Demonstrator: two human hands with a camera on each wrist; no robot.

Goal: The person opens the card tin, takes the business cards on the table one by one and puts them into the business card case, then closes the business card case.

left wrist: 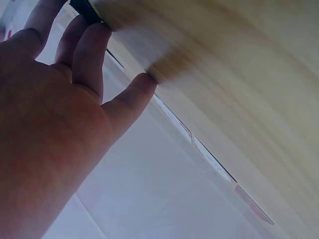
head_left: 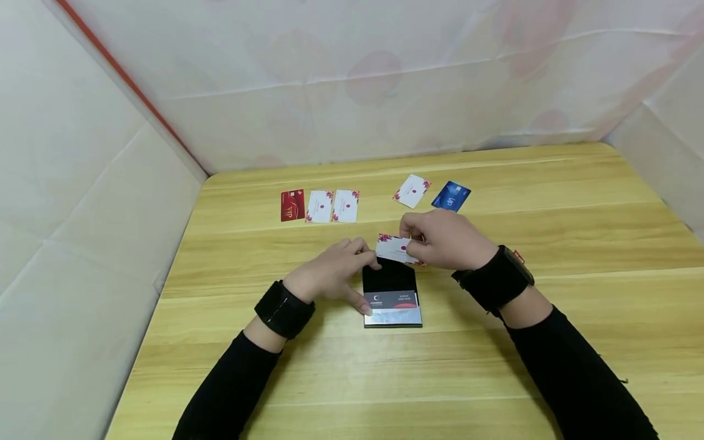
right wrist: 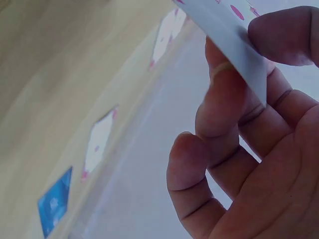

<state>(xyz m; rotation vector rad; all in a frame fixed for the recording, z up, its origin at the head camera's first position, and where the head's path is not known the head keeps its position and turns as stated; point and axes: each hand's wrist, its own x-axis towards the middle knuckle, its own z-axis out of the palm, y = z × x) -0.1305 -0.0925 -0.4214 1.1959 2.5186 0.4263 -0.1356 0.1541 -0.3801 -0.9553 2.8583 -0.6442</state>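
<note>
In the head view, a black card case (head_left: 389,278) lies unfolded on the table. A grey printed card (head_left: 392,299) sits in its silver lower half. My left hand (head_left: 335,272) holds the case along its left side, thumb at the lower half and index finger at the top edge of the raised flap. My right hand (head_left: 448,238) pinches a white card with pink floral corners (head_left: 392,247) by its right end, just above the flap. The right wrist view shows this white card (right wrist: 234,50) between thumb and fingers.
A red VIP card (head_left: 293,205) and two white floral cards (head_left: 319,206) lie in a row at the back left of the wooden table (head_left: 352,379). Behind my right hand are another white floral card (head_left: 412,190) and a blue card (head_left: 451,195). A pale cloth wall (head_left: 330,122) borders the far edge.
</note>
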